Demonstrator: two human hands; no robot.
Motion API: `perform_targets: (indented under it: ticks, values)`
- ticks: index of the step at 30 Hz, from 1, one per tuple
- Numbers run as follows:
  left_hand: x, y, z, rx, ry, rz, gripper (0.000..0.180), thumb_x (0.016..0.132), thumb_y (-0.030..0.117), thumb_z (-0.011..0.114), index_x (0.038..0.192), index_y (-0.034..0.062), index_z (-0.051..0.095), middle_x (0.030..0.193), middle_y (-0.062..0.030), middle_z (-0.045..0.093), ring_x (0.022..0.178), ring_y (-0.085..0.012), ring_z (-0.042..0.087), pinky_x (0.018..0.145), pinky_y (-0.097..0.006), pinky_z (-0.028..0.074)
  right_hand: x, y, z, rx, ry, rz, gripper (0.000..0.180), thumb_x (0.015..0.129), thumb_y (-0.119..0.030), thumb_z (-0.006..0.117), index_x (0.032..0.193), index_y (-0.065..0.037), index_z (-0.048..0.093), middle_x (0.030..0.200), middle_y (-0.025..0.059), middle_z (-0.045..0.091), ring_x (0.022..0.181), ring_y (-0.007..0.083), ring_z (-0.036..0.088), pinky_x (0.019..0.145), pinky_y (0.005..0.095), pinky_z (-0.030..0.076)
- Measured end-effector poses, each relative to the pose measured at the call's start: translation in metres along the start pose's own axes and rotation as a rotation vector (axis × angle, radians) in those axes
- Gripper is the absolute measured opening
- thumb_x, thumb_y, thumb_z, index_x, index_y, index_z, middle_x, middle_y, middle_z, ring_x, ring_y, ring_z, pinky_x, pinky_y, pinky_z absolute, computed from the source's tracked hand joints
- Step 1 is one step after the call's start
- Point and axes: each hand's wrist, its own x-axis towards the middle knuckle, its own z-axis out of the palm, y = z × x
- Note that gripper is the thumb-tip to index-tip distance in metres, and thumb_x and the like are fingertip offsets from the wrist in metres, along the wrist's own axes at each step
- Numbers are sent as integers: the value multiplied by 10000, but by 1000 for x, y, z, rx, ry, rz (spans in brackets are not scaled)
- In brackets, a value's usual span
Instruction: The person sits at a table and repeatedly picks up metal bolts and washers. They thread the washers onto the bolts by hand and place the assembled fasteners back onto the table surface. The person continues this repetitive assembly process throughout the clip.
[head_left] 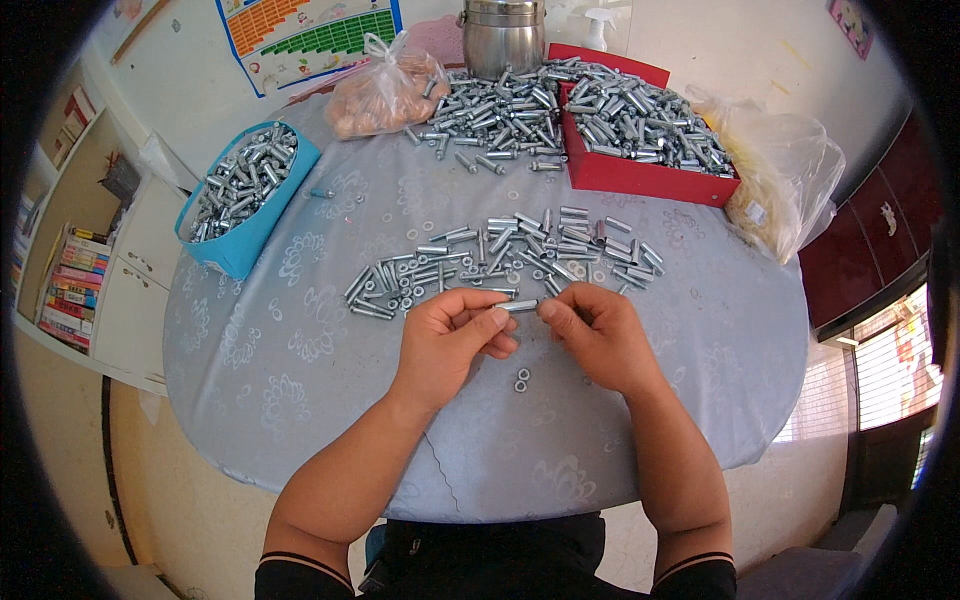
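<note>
A short silver bolt sleeve (522, 306) is held level between both hands over a round table with a grey patterned cloth (300, 340). My left hand (450, 335) pinches its left end and my right hand (598, 335) pinches its right end. Just beyond the fingers lies an arc of several similar silver metal parts and small nuts (500, 258). Two small nuts (522, 379) rest on the cloth below the hands.
A blue box of metal parts (245, 190) stands at the left, a red box heaped with them (640, 135) at the back right, with a loose pile (490, 115) beside it. Plastic bags (385, 90) (780, 180) and a steel pot (502, 35) sit at the back.
</note>
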Motion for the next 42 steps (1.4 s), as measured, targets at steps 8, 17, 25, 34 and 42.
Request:
perform_targets:
  ticks: [8, 17, 25, 34, 42]
  values:
    - [0, 0, -1, -10, 0, -5, 198, 908, 74, 616, 1078, -26, 635, 869, -111, 681, 704, -166, 679, 625, -275, 584, 1, 2, 0, -69, -25, 44, 215, 896, -202, 674, 922, 7, 630, 715, 6, 585, 650, 71, 507, 590, 246, 436]
    - [0, -3, -2, -10, -14, -21, 201, 916, 61, 613, 1093, -33, 621, 885, -132, 684, 721, -181, 680, 630, -285, 572, -1, -3, 1, -85, -19, 42, 221, 887, -187, 681, 953, 17, 629, 744, 31, 610, 646, 83, 519, 588, 255, 453]
    - [1, -3, -1, -21, -18, 0, 200, 909, 71, 617, 1086, -22, 630, 880, -116, 682, 708, -172, 681, 631, -277, 583, 0, 1, 0, -48, -8, -13, 226, 864, -156, 704, 977, 18, 615, 777, 45, 624, 685, 95, 570, 623, 254, 478]
    - [-1, -1, 1, -24, -11, -2, 200, 911, 71, 612, 1086, -24, 630, 880, -119, 681, 707, -177, 679, 634, -282, 582, 0, -1, 0, 64, -1, 70, 178, 859, -120, 708, 965, -2, 626, 768, 7, 609, 676, 66, 520, 609, 230, 446]
    - [-1, 0, 1, -13, -2, 3, 206, 911, 75, 612, 1092, -23, 630, 873, -115, 681, 705, -174, 677, 635, -284, 583, 1, -4, 0, 168, 17, 71, 129, 870, -110, 692, 923, -4, 641, 751, -10, 601, 669, 60, 524, 604, 210, 429]
